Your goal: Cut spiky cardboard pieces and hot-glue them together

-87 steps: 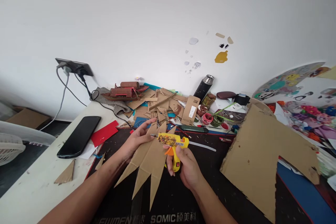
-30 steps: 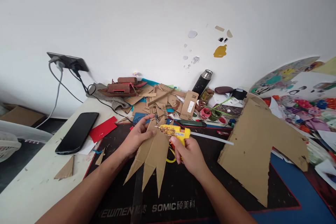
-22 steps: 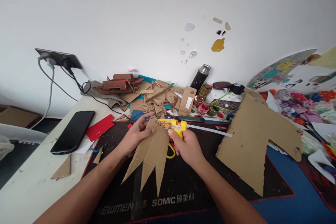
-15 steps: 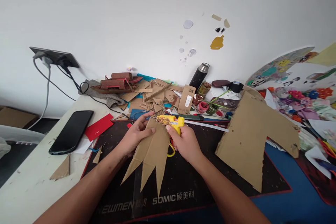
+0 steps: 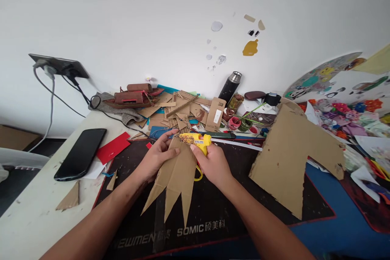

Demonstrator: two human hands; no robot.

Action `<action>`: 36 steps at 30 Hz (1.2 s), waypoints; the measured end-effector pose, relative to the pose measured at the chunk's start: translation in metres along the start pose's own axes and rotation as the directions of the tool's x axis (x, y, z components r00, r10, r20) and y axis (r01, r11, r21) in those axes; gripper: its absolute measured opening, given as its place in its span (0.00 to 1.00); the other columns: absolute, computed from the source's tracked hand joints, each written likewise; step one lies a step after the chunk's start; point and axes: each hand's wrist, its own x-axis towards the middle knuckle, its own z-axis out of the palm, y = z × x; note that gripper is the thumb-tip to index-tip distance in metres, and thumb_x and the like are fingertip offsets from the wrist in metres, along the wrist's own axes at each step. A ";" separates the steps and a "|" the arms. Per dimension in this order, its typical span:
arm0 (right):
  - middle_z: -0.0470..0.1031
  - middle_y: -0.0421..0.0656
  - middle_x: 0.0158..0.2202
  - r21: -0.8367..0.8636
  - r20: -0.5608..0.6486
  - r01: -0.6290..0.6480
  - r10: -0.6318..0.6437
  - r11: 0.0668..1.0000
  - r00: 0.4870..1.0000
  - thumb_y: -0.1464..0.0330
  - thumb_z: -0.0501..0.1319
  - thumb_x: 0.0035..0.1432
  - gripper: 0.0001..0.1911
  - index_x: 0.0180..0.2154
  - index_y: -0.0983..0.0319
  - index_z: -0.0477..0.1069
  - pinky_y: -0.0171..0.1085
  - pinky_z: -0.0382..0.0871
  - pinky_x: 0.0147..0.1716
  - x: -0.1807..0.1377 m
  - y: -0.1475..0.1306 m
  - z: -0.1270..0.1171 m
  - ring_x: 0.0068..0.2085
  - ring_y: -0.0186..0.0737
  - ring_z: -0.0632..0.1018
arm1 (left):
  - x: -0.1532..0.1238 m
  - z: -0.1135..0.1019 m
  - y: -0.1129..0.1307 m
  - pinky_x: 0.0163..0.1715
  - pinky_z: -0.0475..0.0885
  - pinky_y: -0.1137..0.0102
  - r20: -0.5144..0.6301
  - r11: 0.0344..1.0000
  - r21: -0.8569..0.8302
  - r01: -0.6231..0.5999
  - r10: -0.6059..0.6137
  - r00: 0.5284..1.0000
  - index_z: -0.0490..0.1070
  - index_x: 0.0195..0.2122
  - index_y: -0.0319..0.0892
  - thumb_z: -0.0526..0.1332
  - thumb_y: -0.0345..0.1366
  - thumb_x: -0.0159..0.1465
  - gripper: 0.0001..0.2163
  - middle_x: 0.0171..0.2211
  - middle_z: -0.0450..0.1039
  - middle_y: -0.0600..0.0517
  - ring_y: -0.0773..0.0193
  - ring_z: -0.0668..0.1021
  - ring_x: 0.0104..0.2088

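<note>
My left hand [image 5: 162, 153] grips the upper left edge of a brown cardboard piece [image 5: 175, 174], whose lower end is cut into three long points. In my right hand [image 5: 213, 164] is a yellow hot glue gun [image 5: 196, 141], its body stained brown towards the front. The gun's nozzle points left, close to the top edge of the cardboard; whether it touches is too small to tell. A long pale glue stick [image 5: 237, 144] sticks out of the gun's back. Behind the cardboard and my right hand, part of a yellow handle loop [image 5: 199, 174] shows.
A black mat [image 5: 231, 207] lies under my hands. To the right rests a large cut cardboard sheet [image 5: 280, 162]; to the left, a phone [image 5: 81, 154] and red card [image 5: 113, 147]. Cardboard scraps [image 5: 183, 107], paint jars [image 5: 234, 122] and a black flask [image 5: 230, 87] line the wall.
The glue gun has shifted very slightly left along the cardboard's top edge. The whole view has moved a little; both hands keep their holds.
</note>
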 end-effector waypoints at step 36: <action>0.81 0.49 0.27 -0.098 -0.014 0.036 -0.038 0.995 0.999 0.52 0.59 0.70 0.24 0.28 0.61 0.75 0.38 0.58 0.27 0.000 0.002 0.003 0.26 0.42 0.75 | 0.000 0.002 0.001 0.39 0.82 0.63 -0.018 0.998 -0.037 0.050 -0.051 0.999 0.66 0.68 0.46 0.80 0.41 0.50 0.44 0.54 0.82 0.43 0.45 0.86 0.48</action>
